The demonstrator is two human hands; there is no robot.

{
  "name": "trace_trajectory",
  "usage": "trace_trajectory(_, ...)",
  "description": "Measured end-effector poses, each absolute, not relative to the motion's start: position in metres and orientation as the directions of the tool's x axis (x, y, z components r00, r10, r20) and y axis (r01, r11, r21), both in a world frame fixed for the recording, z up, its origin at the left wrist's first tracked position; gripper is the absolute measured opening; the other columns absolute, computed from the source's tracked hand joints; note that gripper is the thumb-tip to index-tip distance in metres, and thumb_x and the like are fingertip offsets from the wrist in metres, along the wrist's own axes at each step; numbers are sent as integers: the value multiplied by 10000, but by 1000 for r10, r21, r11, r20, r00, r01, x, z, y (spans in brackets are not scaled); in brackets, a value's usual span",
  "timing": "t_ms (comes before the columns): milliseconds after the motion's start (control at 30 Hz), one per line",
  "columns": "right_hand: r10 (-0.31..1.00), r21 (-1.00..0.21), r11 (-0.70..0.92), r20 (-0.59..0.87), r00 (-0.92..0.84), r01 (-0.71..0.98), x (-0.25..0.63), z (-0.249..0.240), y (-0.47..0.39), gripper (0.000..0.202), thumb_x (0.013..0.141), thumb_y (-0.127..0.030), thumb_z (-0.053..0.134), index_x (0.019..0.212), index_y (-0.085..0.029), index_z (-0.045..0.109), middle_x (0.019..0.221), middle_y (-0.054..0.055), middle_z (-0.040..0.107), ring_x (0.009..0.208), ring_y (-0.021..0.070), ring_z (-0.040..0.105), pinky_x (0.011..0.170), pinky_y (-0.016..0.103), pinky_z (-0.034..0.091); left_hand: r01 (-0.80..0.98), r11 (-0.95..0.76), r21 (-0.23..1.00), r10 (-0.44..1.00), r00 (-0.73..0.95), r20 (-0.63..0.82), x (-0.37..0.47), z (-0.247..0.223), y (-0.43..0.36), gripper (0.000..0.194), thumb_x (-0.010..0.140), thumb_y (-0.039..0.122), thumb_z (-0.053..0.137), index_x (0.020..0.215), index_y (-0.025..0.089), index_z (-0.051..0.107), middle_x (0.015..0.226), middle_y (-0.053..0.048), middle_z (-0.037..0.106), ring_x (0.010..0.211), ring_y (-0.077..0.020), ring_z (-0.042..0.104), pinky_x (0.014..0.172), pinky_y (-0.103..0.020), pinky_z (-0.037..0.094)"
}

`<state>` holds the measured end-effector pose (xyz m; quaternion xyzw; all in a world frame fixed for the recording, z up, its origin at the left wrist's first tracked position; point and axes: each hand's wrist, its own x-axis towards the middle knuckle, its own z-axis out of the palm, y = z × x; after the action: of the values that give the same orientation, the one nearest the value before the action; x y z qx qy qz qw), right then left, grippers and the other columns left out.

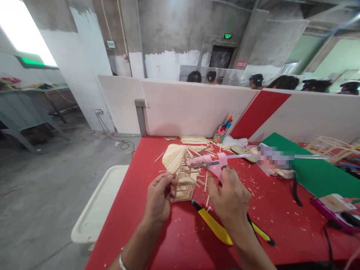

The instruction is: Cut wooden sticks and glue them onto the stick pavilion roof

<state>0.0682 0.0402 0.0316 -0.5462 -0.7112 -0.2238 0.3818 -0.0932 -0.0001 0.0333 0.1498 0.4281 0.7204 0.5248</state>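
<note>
In my right hand is a pink hot glue gun, its fingers wrapped round the handle. A clear glue stick runs out of its back end. The nozzle points left, at the upper part of a small model house built of thin wooden sticks. My left hand is closed in a pinch at the model's left side; what lies between the fingertips is too small to make out. A yellow-handled cutting tool rests on the table below the model.
Loose wooden sticks lie behind the model on the red table. A pen cup stands by the white partition. To the right are a green mat, another stick frame and a purple box. A white stool stands left.
</note>
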Motion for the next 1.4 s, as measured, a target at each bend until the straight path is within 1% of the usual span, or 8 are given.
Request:
trace_trajectory(233, 597, -89, 302, 794, -115, 949, 67, 33, 40, 238, 895, -335, 409, 899, -137, 542, 700, 32, 543, 618, 155, 494, 532, 265, 289, -608, -94, 788, 884, -415, -215, -92, 32, 1, 193, 578, 259, 754, 617, 138, 608, 508, 18, 597, 362, -49, 409, 345, -172, 274)
trace_trajectory(533, 608, -90, 293, 786, -113, 952, 68, 32, 40, 210, 894, -342, 420, 868, -162, 528, 695, 20, 536, 625, 161, 506, 535, 264, 295, -612, -96, 785, 884, -416, -215, -92, 33, 0, 178, 582, 252, 745, 614, 141, 610, 508, 22, 594, 363, -48, 408, 348, -172, 277)
trace_trajectory(667, 599, -81, 293, 792, -117, 953, 68, 32, 40, 219, 894, -343, 419, 899, -155, 530, 714, 29, 548, 637, 166, 512, 534, 265, 297, -617, -92, 781, 883, -413, -222, -92, 33, 0, 183, 573, 256, 750, 617, 144, 612, 507, 23, 594, 360, -51, 411, 345, -173, 276)
trace_trajectory(867, 612, -102, 298, 784, -108, 949, 67, 33, 41, 207, 894, -336, 409, 860, -168, 525, 695, 24, 536, 631, 165, 497, 531, 261, 286, -615, -92, 783, 881, -417, -224, -91, 33, 0, 189, 566, 261, 752, 615, 141, 614, 512, 20, 597, 361, -51, 415, 345, -172, 285)
trace_trajectory(1000, 600, -105, 299, 793, -102, 948, 68, 33, 41, 204, 891, -333, 417, 872, -162, 528, 697, 26, 540, 630, 162, 494, 530, 261, 282, -620, -94, 779, 881, -417, -225, -92, 33, 1, 189, 558, 257, 757, 616, 135, 625, 507, 20, 594, 362, -49, 416, 349, -171, 304)
trace_trajectory(1200, 619, -165, 273, 784, -42, 948, 71, 33, 40, 252, 874, -422, 475, 848, -174, 514, 702, 17, 534, 621, 154, 489, 527, 260, 282, -652, -67, 756, 883, -391, -259, -94, 35, -5, 206, 552, 268, 745, 658, 105, 676, 522, 9, 596, 377, -45, 436, 354, -162, 326)
trace_trajectory(1400, 690, -281, 270, 724, 18, 921, 72, 35, 35, 359, 878, -544, 435, 866, -191, 498, 733, 21, 540, 619, 164, 498, 524, 270, 289, -606, -124, 786, 847, -478, -234, -92, 25, -17, 192, 595, 295, 731, 648, 120, 673, 515, 15, 593, 364, -46, 427, 343, -163, 310)
